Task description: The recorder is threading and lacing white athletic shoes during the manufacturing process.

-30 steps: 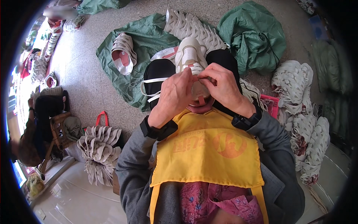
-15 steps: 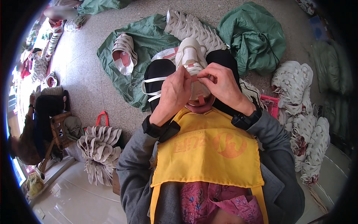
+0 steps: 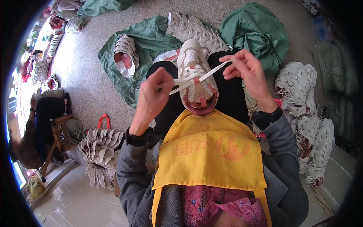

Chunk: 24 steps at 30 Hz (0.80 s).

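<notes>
Between my knees rests a cream sneaker upper (image 3: 191, 55) with pink trim and a pink collar, toe pointing away from me. A flat white shoelace (image 3: 215, 70) runs through the pink loop on its tongue. On the right, my right hand (image 3: 247, 72) pinches one stretch of the lace between thumb and forefinger, raised above the knee. My left hand (image 3: 151, 92) is closed around the lace on the other side, its fingertips partly hidden and slightly blurred. Another lace strand hangs close to the left hand.
A row of nested cream uppers (image 3: 194, 30) lies beyond my knees, between green sacks (image 3: 254, 38). More uppers are stacked at right (image 3: 298, 90) and lower left (image 3: 100, 147). A pink basket (image 3: 279, 103) stands partly behind my right wrist. Another person (image 3: 30, 128) sits at far left.
My hands have moved apart from the tongue, the left toward lower left and the right toward upper right. The lace is now drawn out between them, and the tongue has come into view.
</notes>
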Each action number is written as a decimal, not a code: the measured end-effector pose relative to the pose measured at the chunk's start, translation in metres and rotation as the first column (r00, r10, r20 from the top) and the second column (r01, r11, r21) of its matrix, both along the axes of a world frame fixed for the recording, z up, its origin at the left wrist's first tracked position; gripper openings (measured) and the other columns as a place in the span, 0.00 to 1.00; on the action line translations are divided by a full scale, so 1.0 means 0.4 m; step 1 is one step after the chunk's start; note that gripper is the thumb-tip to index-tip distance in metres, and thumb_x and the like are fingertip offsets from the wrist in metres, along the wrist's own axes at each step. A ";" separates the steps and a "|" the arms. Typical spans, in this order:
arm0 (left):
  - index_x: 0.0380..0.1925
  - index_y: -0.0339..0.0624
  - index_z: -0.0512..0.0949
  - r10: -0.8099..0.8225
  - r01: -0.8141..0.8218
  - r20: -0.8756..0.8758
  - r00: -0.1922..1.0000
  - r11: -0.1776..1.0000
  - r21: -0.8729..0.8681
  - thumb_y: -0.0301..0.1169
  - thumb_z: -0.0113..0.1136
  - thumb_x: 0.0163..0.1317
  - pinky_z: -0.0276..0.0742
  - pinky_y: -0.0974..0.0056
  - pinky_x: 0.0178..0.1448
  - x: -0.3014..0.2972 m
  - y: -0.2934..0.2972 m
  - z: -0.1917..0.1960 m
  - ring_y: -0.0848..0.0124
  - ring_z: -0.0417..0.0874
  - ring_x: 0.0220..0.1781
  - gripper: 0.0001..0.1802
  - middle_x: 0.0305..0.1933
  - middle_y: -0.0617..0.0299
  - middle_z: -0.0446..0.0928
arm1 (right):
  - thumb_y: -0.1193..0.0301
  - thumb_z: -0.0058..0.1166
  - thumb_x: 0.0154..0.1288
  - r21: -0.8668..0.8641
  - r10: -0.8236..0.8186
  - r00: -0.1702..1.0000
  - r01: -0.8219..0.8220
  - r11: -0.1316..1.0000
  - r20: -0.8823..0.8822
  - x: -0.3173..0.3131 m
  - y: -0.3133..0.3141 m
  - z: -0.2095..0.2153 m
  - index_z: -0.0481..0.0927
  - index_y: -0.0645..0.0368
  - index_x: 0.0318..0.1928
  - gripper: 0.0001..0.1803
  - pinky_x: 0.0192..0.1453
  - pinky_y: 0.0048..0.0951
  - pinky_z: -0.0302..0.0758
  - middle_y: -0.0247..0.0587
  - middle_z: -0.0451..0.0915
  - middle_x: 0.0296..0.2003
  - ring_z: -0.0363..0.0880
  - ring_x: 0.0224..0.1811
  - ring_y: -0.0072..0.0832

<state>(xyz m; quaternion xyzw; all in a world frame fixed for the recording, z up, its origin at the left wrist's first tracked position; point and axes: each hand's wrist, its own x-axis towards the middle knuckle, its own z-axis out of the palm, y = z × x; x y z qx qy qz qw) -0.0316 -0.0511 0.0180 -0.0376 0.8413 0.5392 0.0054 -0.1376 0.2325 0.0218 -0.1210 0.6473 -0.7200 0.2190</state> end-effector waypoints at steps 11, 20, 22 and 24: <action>0.40 0.37 0.75 -0.159 0.113 0.078 0.984 0.902 0.417 0.23 0.59 0.71 0.75 0.70 0.49 -0.009 -0.054 0.062 0.78 0.78 0.40 0.03 0.36 0.67 0.77 | 0.72 0.51 0.79 -0.308 -0.296 0.943 0.329 0.893 0.149 -0.135 0.283 -0.062 0.78 0.65 0.49 0.08 0.45 0.25 0.82 0.45 0.84 0.43 0.82 0.38 0.25; 0.43 0.36 0.74 -0.112 0.103 -0.204 0.973 0.993 -0.051 0.20 0.64 0.59 0.77 0.58 0.49 -0.013 0.043 -0.036 0.54 0.79 0.42 0.13 0.38 0.54 0.77 | 0.75 0.55 0.76 -0.298 -0.688 0.721 0.678 0.672 0.088 -0.308 0.762 -0.130 0.79 0.69 0.51 0.10 0.46 0.25 0.83 0.47 0.84 0.45 0.83 0.41 0.25; 0.41 0.36 0.73 -0.069 0.050 -0.191 0.979 0.994 -0.101 0.19 0.63 0.58 0.77 0.56 0.47 0.009 0.045 -0.047 0.51 0.79 0.42 0.12 0.36 0.52 0.76 | 0.74 0.57 0.75 -0.225 -0.774 0.629 0.766 0.602 0.071 -0.305 0.782 -0.133 0.80 0.69 0.53 0.12 0.45 0.24 0.83 0.46 0.84 0.47 0.83 0.40 0.23; 0.39 0.36 0.71 -0.039 0.014 -0.155 0.987 0.987 -0.162 0.19 0.62 0.59 0.76 0.54 0.44 0.052 0.048 -0.041 0.49 0.78 0.41 0.11 0.35 0.51 0.74 | 0.72 0.59 0.74 0.075 -0.645 0.757 0.653 0.754 -0.107 -0.235 0.587 -0.128 0.80 0.68 0.56 0.15 0.43 0.23 0.83 0.44 0.85 0.48 0.83 0.37 0.22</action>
